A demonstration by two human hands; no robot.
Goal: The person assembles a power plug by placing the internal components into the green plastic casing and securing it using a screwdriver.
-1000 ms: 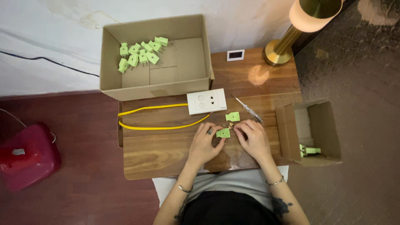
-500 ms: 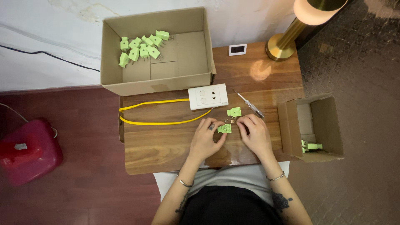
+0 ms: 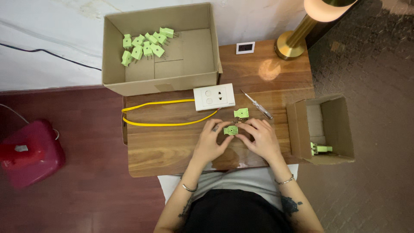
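Observation:
My left hand (image 3: 210, 140) and my right hand (image 3: 260, 137) meet over the wooden table (image 3: 172, 146), fingertips of both pinching a small green plug half (image 3: 230, 130) that lies on the tabletop. A second green plug piece (image 3: 241, 113) lies just beyond it, untouched. A thin screwdriver (image 3: 256, 104) rests slantwise to the right of that piece. A white socket plate (image 3: 214, 96) with a yellow cable (image 3: 159, 123) looping left sits behind my hands.
A large cardboard box (image 3: 159, 82) at the back holds several green plugs (image 3: 144, 45). A small cardboard box (image 3: 330, 129) on the right holds one green plug (image 3: 320, 149). A brass lamp base (image 3: 290, 45) and a small white device (image 3: 246, 47) stand at the back right. A red container (image 3: 28, 153) sits on the floor at left.
Both hands have stayed on the green plug half; the fingers shifted only slightly. The view has drifted a little, nothing else moved.

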